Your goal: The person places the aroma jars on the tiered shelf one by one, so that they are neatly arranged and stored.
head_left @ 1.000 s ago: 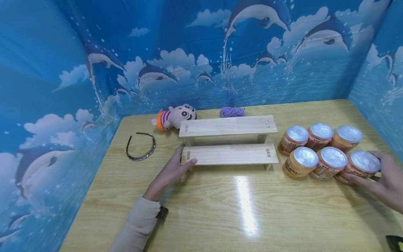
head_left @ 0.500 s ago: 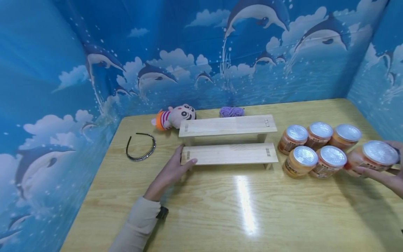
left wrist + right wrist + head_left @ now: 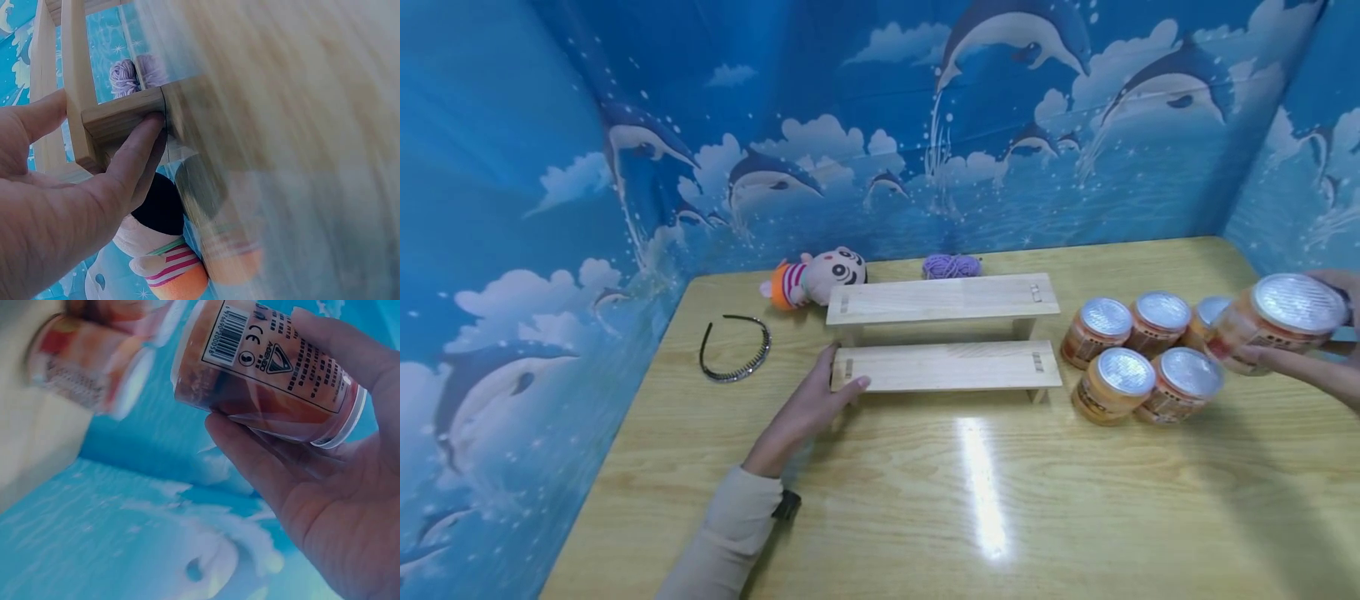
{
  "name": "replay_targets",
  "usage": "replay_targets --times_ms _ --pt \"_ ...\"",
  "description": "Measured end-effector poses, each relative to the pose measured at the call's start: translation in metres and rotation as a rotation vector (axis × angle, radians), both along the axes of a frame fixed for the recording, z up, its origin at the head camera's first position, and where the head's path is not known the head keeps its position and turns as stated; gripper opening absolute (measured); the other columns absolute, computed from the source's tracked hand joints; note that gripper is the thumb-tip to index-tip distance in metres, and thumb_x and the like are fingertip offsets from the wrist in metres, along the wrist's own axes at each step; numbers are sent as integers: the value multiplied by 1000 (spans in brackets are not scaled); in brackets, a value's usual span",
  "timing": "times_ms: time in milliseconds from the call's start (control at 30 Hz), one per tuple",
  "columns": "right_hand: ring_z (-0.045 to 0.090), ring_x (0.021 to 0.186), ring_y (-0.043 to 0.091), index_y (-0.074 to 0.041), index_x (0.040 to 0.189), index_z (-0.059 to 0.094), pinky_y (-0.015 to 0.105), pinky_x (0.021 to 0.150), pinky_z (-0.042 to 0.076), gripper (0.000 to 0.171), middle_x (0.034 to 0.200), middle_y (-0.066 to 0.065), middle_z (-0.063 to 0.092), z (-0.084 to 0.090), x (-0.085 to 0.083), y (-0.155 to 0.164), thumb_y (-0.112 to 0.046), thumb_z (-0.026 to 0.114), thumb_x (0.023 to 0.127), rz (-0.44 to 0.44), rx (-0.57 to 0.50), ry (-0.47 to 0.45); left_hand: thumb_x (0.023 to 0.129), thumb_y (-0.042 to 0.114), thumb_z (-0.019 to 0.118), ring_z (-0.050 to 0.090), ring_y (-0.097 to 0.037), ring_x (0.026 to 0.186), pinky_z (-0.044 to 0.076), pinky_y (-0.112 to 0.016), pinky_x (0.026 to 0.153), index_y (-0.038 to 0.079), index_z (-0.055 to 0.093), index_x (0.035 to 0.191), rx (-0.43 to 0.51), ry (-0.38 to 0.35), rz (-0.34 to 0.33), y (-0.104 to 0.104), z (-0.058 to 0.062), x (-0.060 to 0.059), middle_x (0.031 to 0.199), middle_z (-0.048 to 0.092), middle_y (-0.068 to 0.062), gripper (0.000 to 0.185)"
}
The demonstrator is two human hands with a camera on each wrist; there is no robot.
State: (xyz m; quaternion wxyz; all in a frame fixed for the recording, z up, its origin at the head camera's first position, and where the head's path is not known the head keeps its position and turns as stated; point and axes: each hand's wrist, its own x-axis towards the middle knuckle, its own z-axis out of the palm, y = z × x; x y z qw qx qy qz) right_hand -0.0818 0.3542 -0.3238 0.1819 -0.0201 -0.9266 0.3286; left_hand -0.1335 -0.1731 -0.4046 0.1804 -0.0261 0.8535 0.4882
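Note:
My right hand (image 3: 1326,377) grips a clear jar (image 3: 1296,304) with a silvery lid and orange-red contents, raised off the table at the right. In the right wrist view, thumb and fingers close round this jar (image 3: 262,369), whose label shows a barcode. Several similar jars (image 3: 1180,387) stand grouped just left of it; the held jar partly hides the back right one. My left hand (image 3: 812,404) holds the left end of the front, lower board of a two-step wooden rack (image 3: 947,367). The left wrist view shows its fingers against the rack's wooden leg (image 3: 122,112).
A plush doll (image 3: 823,279) lies behind the rack's left end, with a ball of purple yarn (image 3: 951,266) at the back. A black headband (image 3: 737,371) lies left on the wooden table (image 3: 880,500). Dolphin-print cloth (image 3: 850,125) borders the table's back and sides.
My right hand has taken the front right jar out of the group, first to the right, then up and back toward the rear row. The left hand has stayed on the rack.

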Motion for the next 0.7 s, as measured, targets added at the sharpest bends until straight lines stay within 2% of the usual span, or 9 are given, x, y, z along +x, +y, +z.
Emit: replay_targets --times_ms 67,133,200,267,300,367,467,700 --pt "34 82 -21 11 145 39 -3 54 34 85 118 16 53 10 -7 -12 1 86 74 45 13 -21 98 41 65 20 -35 151 15 -54 123 16 6 164 3 6 -4 0 0 0 167 19 -15 92" --pt "50 87 -7 19 143 33 7 52 43 90 117 38 47 21 -15 -24 -3 87 75 110 76 -74 98 41 65 20 -35 151 15 -54 123 15 6 164 3 11 -6 0 1 1 167 19 -15 92" --pt "63 90 21 20 144 30 23 53 54 93 117 41 46 31 -23 -33 -10 88 77 173 127 -128 98 41 65 20 -35 151 15 -55 123 15 6 164 0 13 -5 1 1 1 167 19 -15 92" --pt "61 96 50 17 148 25 44 58 59 99 121 42 45 39 -30 -45 -22 87 82 230 182 -189 98 41 66 20 -35 151 15 -55 123 15 6 164 -2 10 0 1 1 1 167 19 -15 92" --pt "55 97 61 16 149 23 54 59 58 101 123 42 45 42 -34 -51 -25 86 83 262 200 -205 98 41 66 20 -35 152 15 -55 123 15 6 164 -3 9 4 1 1 1 167 19 -14 92" --pt "57 100 59 14 152 19 60 65 57 103 125 40 45 47 -40 -63 -28 84 85 323 210 -217 98 41 66 20 -35 151 16 -54 123 15 6 164 -5 8 8 1 0 1 167 19 -14 92" --pt "60 104 50 10 153 20 58 71 58 100 127 35 49 52 -50 -82 -30 83 86 424 209 -208 99 39 66 21 -34 151 16 -54 123 15 7 164 -4 10 11 1 1 1 167 20 -14 91" --pt "56 118 40 3 158 16 59 85 53 100 137 27 49 65 -76 -132 -42 76 90 551 133 -313 98 39 66 20 -34 152 16 -54 123 16 6 164 -11 11 13 2 2 0 167 18 -14 92"
